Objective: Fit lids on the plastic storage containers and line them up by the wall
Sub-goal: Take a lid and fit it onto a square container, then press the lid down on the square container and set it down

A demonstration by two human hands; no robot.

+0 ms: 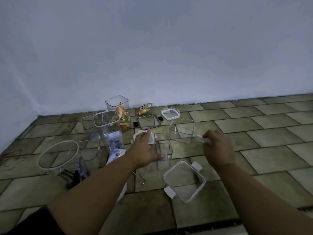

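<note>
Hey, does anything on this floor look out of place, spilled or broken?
Nothing looks spilled or broken. One colourful snack packet lies loose on the tiled floor by the wall, outside the tall clear plastic container that holds similar packets. A small metal wire clip also lies stray on the tiles in the foreground.

Clear containers [161, 148], white-clipped lid [184, 180], olive tiled floor [237, 133], pale blue wall [152, 48].

single head camera, wide-angle, faces forward and down over tiled floor [254, 133] toward wall [152, 48]; seemingly low, dim.
</note>
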